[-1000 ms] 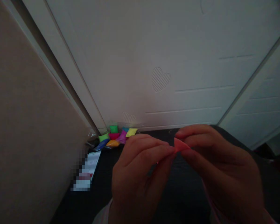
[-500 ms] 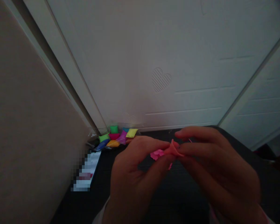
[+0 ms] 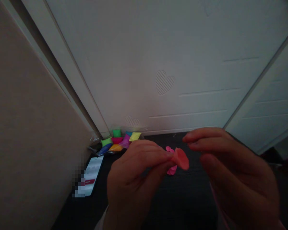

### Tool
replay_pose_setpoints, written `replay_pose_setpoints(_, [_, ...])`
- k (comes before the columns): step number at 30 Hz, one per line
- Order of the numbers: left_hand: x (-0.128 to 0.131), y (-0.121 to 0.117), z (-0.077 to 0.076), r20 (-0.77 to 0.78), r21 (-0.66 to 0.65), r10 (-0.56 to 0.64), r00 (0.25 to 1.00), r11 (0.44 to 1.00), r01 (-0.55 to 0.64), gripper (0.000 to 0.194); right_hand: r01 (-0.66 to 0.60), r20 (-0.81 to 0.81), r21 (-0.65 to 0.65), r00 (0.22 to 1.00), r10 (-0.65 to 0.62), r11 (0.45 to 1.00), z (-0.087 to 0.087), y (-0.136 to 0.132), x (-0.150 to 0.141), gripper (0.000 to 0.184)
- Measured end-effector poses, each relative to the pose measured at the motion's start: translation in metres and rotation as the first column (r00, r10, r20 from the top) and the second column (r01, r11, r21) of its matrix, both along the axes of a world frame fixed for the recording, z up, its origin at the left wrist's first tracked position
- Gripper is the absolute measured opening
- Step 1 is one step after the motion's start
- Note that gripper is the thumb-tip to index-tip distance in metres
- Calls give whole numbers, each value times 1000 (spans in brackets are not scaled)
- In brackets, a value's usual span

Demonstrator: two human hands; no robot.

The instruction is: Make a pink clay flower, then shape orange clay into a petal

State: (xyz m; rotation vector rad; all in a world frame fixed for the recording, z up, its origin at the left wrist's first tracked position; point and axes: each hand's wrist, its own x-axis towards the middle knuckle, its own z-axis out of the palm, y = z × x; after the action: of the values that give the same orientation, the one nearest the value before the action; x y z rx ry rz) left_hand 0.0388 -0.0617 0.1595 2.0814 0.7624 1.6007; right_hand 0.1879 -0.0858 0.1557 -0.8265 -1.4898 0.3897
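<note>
Shaping seems in hand: the flared coral clay (image 3: 182, 159) is pinched above the tabletop (image 3: 182, 199) by the left hand (image 3: 133, 175); the right hand (image 3: 240, 169) is held nearby, unclosed, empty. Next, a light touch seems needed.

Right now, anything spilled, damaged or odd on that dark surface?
No spill or damage visible. One oddity: blocky pixelation over the left side of the phone, hiding its edge; probably an image effect. The coral piece in the left hand flares at its end, no tear visible.
</note>
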Motion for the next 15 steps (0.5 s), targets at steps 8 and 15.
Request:
replay_pose_setpoints(8, [4,-2,-3,-5,35,65,998,997,-64,19,-40,96,-50,994,44,998,-2,1,-1,32])
replay_pose_setpoints(15, [4,-2,-1,-25,36,85,996,996,-84,19,80,253,80,962,-98,994,0,0,-2,19])
